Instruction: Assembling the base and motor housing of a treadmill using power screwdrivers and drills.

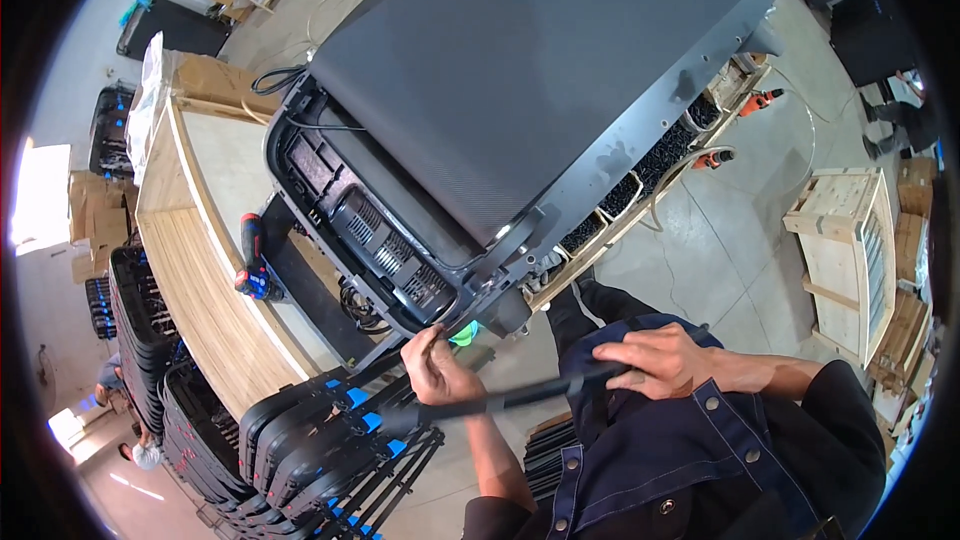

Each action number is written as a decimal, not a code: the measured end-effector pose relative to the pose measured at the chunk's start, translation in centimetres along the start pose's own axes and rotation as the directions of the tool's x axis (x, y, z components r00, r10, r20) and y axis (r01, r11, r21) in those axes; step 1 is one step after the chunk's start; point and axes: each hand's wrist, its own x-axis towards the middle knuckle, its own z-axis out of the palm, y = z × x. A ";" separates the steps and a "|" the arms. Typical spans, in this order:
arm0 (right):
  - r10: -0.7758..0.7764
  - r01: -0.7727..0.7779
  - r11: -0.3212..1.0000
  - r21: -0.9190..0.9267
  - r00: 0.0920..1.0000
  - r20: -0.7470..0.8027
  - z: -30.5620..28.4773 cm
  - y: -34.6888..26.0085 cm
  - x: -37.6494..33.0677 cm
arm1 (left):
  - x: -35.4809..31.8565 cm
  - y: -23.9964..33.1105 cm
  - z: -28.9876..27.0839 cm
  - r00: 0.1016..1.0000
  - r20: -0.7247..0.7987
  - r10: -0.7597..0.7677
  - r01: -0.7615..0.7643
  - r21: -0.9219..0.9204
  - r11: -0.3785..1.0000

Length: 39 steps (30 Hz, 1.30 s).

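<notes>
My right hand (660, 358) is wrapped round one end of a long, thin black strip (530, 395), held in front of my body. The strip runs leftward across my left wrist, and its far end is blurred. My left hand (437, 368) is closed, its fingertips pinched together at the near corner of a treadmill-like machine (560, 50). Whatever those fingers hold is too small to make out. The machine has a wide dark belt and, at its left end, an uncovered black compartment (390, 250) with vented parts and a cable.
A red and blue cordless driver (255, 260) lies by the curved wooden bench (200, 290). Stacked black frames with blue pieces (320, 440) stand at lower left. Orange power tools (760, 102) rest along the machine's right side. A wooden crate (845, 260) is farther right.
</notes>
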 end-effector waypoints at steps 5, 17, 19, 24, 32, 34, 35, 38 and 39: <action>0.431 -0.436 0.854 0.285 0.898 0.082 -2.2 -0.6 1.5 | 3.1 0.6 -0.3 0.908 0.304 -0.288 0.308 -0.021 0.951; 0.644 -0.718 0.672 0.181 0.688 0.335 -8.2 -5.6 12.1 | 8.0 -3.4 1.2 0.514 0.747 -0.422 0.624 0.012 0.782; 0.627 -0.695 0.711 0.106 0.694 0.354 -8.5 -6.5 13.7 | 8.1 -3.8 1.4 0.498 0.777 -0.385 0.592 0.020 0.806; 0.634 -0.675 0.725 -0.142 0.572 0.520 -9.1 -8.5 18.1 | 8.8 -4.1 1.1 0.433 0.807 -0.401 0.629 0.049 0.776; 0.533 -0.469 0.835 -0.289 0.556 0.638 -10.3 -8.5 23.1 | 9.2 -3.5 0.9 0.432 0.785 -0.444 0.638 0.081 0.766; 0.617 -0.493 0.755 -0.433 0.310 0.723 -10.8 -9.9 25.0 | 9.2 -3.2 0.8 0.451 0.779 -0.435 0.606 0.091 0.790; 0.514 -0.454 0.833 -0.315 0.426 0.745 -11.0 -9.1 25.0 | 9.3 -3.1 0.6 0.450 0.777 -0.440 0.613 0.089 0.785; 0.565 -0.468 0.820 -0.329 0.575 0.592 -10.2 -10.4 26.6 | 9.4 -2.9 0.6 0.422 0.779 -0.464 0.614 0.131 0.778; 0.488 -0.408 0.871 -0.274 0.653 0.579 -9.7 -9.6 25.9 | 9.2 -2.9 0.7 0.442 0.768 -0.464 0.593 0.138 0.793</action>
